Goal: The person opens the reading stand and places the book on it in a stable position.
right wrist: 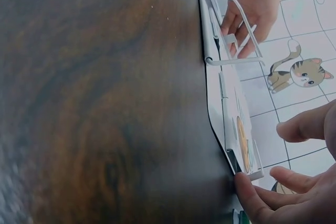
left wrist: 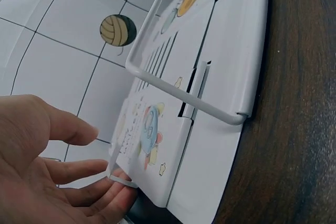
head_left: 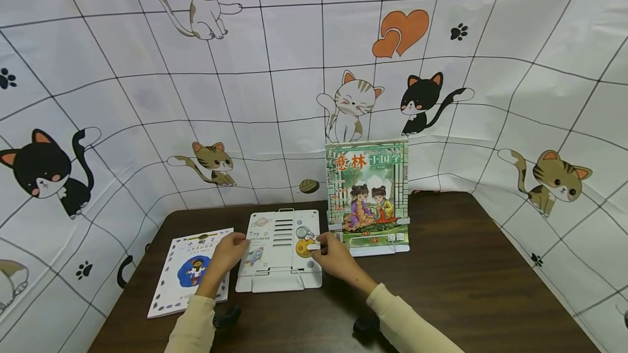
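Observation:
A white book stand printed with a rocket, a planet and an astronaut lies folded low on the table between my hands. At its left edge is my left hand; in the left wrist view its lower fingers reach the edge by a small white side clip, the thumb held apart. My right hand is at the right edge, by another white clip. In the right wrist view a fingertip touches that edge, with the thumb clear of it. A wire page holder crosses the stand's front.
Left of the stand lies a white book with a blue round picture, partly under my left forearm. A green magazine stands propped on a second white stand at back right. The dark wooden table meets a cat-patterned wall sheet.

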{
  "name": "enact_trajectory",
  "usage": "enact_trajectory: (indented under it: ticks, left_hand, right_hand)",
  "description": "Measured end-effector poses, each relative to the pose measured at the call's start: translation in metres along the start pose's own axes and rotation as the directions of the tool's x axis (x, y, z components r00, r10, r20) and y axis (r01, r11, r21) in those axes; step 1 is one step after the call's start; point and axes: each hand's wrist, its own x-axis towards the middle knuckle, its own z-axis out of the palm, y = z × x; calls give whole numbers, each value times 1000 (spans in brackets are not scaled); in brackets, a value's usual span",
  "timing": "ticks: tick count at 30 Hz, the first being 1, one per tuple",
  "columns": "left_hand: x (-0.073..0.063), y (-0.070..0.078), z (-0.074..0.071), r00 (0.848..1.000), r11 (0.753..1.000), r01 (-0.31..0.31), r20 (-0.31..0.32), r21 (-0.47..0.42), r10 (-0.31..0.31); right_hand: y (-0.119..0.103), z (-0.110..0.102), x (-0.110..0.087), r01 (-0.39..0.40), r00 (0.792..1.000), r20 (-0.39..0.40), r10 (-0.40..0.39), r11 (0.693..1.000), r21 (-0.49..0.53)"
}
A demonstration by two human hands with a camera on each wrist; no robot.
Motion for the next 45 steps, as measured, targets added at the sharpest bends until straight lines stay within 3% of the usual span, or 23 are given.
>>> enact_trajectory:
  ticks: [9,14,24,32,36,45]
  left_hand:
    - [-1,1,0,999,997,15,-27,-78,-17]
    - [0,0,-2,999,986,16,-40,-163,-23]
    - [-3,4,-3,983,962,-26,-182,-273,-25]
    - [-2,7,-5,972,942,-78,-235,-326,-1]
    - [-1,6,-6,963,937,-99,-269,-335,6]
    - [4,8,-8,953,931,-119,-303,-344,10]
  right_hand:
    - [0,0,-2,-39,999,-13,40,998,59]
    - [-2,-2,-1,-9,999,-50,13,996,84]
    - [-7,-1,4,84,987,-149,-56,978,191]
    - [-11,-7,15,170,964,-224,-145,980,99]
    - [-14,-11,17,203,955,-240,-173,974,105]
    - [-16,-12,17,211,952,-244,-183,973,95]
